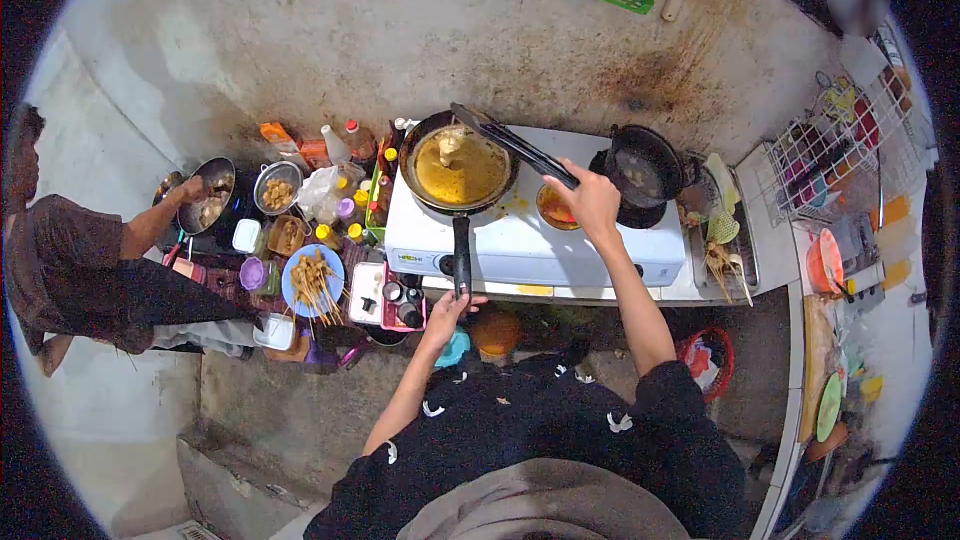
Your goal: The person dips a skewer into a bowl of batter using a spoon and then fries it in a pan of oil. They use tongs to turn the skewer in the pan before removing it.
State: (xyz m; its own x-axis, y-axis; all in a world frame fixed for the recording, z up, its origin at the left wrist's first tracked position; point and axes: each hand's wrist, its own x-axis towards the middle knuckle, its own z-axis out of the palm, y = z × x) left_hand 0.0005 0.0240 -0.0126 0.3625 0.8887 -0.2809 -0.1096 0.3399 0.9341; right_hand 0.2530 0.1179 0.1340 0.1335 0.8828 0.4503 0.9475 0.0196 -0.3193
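Note:
My left hand (455, 320) grips the end of the black handle of a frying pan (462, 240). The pan sits on the left side of a white gas stove (545, 258) and holds yellow-brown liquid. My right hand (588, 198) is closed around black tongs (515, 145), which slant up and left over the pan. Below the tongs' far end, a pale piece of food (450, 147) hangs over the liquid. A small bowl with orange-red contents (556, 208) stands on the stove right by my right hand. To its right is a dark wok (640, 165).
Left of the stove are several bottles (336, 145), a blue plate of skewers (300, 280) and a sieve of food pieces (278, 188). At far left another person (75, 260) works over a pan (212, 195). A metal tray (740, 265) lies right; a red basket (706, 365) stands below.

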